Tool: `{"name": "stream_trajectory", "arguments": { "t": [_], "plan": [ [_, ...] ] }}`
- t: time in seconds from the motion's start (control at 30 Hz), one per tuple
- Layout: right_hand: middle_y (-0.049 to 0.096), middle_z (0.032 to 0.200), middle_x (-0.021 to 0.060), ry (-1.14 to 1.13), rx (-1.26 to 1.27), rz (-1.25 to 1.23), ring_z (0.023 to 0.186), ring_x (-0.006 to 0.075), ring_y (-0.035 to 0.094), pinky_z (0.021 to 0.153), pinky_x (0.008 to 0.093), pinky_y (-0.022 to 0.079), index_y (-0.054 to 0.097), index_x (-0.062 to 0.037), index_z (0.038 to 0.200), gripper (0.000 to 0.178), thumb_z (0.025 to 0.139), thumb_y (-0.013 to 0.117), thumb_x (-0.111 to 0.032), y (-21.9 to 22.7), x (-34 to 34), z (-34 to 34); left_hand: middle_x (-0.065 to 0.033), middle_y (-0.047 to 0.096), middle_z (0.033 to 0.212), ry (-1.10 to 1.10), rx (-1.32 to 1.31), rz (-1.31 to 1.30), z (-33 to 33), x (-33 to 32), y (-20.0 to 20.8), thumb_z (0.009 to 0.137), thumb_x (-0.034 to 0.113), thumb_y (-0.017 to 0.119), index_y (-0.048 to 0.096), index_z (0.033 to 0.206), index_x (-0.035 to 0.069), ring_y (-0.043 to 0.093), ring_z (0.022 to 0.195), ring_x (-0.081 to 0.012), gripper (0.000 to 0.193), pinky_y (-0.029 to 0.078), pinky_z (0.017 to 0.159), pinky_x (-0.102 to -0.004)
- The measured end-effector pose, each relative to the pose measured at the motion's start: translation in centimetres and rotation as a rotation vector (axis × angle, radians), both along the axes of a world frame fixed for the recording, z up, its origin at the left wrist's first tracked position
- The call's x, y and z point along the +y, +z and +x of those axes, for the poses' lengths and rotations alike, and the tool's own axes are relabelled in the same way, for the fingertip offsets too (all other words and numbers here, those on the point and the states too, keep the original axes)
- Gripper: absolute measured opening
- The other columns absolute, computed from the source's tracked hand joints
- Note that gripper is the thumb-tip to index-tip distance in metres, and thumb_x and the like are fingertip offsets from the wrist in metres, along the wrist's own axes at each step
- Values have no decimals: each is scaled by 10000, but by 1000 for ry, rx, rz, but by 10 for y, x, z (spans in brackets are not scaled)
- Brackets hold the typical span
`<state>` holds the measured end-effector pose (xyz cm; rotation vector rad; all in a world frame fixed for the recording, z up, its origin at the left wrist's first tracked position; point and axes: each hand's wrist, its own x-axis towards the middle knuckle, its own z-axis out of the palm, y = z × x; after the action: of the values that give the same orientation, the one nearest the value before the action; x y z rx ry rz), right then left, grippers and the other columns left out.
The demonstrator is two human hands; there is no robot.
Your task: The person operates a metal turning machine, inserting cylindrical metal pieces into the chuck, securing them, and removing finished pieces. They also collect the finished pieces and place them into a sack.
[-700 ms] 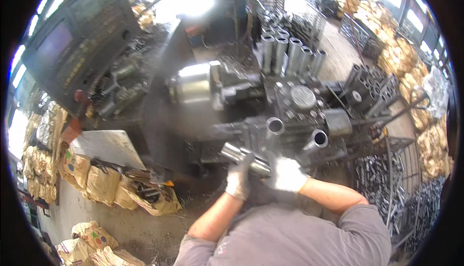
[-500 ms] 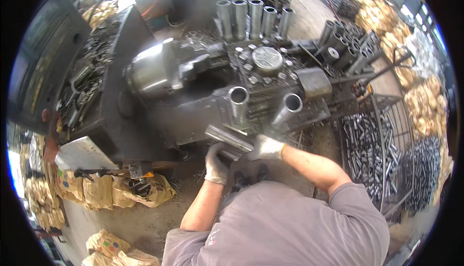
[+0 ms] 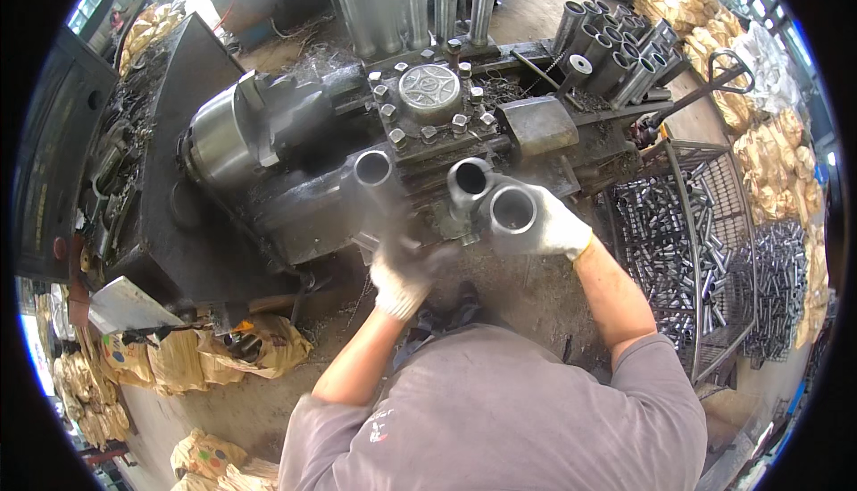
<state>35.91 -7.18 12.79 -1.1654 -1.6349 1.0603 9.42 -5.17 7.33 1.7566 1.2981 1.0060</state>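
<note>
My right hand (image 3: 561, 225), in a pale work glove, is wrapped round a shiny metal tube (image 3: 513, 211), its open end facing up. Just behind and left of it, a second metal tube (image 3: 470, 178) stands at the lathe's front. A third tube (image 3: 373, 170) stands further left, its lower part blurred. My left hand (image 3: 400, 284), also gloved, is below that third tube, in front of the lathe. Motion smears its fingers, so I cannot tell whether they grip anything. The lathe's tool post (image 3: 429, 89) and its blurred chuck (image 3: 228, 129) lie beyond my hands.
Several tubes stand behind the tool post (image 3: 413, 11), and more crowd the lathe's right end (image 3: 616, 54). A wire-mesh crate (image 3: 736, 223) of short metal pieces stands at the right. Tan sacks (image 3: 178, 362) lie at the lower left. A looped lever (image 3: 705, 87) projects at the right.
The tube that lay slanted at both hands is now upright in my right hand, beside the standing tubes. My left hand has come away from it. The view has shifted, moving the lathe leftward in the picture.
</note>
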Motion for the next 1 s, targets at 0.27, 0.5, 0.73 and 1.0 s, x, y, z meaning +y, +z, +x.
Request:
{"name": "stream_trajectory", "arguments": {
  "t": [0.27,0.5,0.73,1.0],
  "plan": [
    [782,1041,190,-255,-489,-140,983,351,776,859,419,613,707,-66,1177,536,770,911,-350,-69,57,-31,-61,723,1102,53,-364,29,-42,1,9,861,285,915,581,1340,21,718,961,-184,640,600,862,-336],
    [770,1001,224,92,-753,-44,862,412,768,747,488,630,629,-70,1333,499,901,748,-291,-75,-2,-62,-173,751,1203,180,-1430,-684,-139,-8,-48,1039,644,581,670,1318,64,759,1031,-345,651,631,931,-524],
    [738,895,252,-8,-1080,109,730,365,751,660,511,595,695,9,1180,415,865,772,-250,-114,69,-191,-209,736,1192,66,-1520,-713,-172,19,-81,955,834,500,647,1339,21,725,1066,-426,912,603,930,-587],
    [764,1001,207,187,-330,-465,898,309,764,826,391,608,628,62,1304,737,794,861,-415,25,83,-225,-181,515,1571,200,-1353,-302,-120,47,4,1069,670,457,393,1615,26,501,1440,-348,847,365,1240,-496]
  ]
}}
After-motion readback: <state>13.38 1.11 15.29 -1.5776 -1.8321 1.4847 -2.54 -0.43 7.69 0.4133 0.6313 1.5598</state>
